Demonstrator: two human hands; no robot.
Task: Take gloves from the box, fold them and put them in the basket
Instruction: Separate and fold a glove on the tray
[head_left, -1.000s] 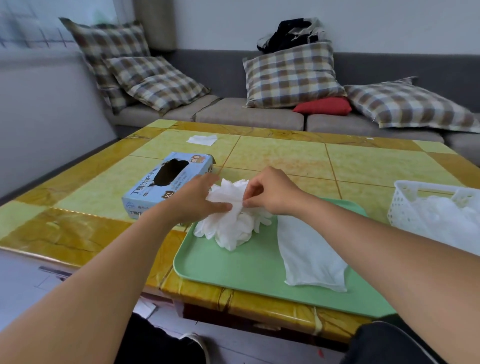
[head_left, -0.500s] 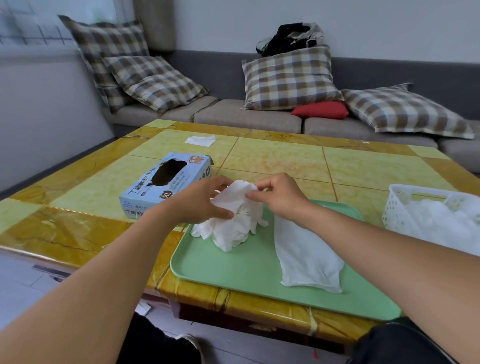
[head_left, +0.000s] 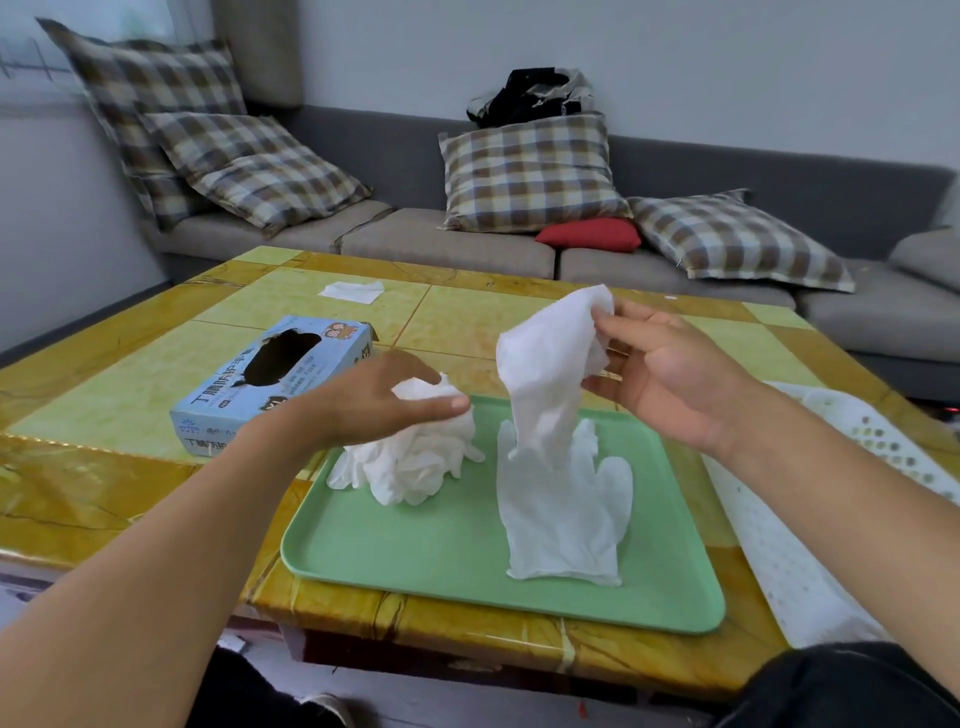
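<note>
Green tray on tiled table, plaid cushions, red cushion, grey sofa, possibly a paper scrap

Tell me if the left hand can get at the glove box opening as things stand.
Probably yes: the left hand rests on the glove pile, right beside the box, whose opening faces up uncovered.

Single view, head-mounted wide-angle camera, looking forward and down along both forearms, which enter from the bottom corners. Near field: left hand and right hand sit close under the lens at mid-frame, with the green tray below them and the blue box beyond the left hand. Far field: sofa well past both hands along the top; no second view shares the scene.
</note>
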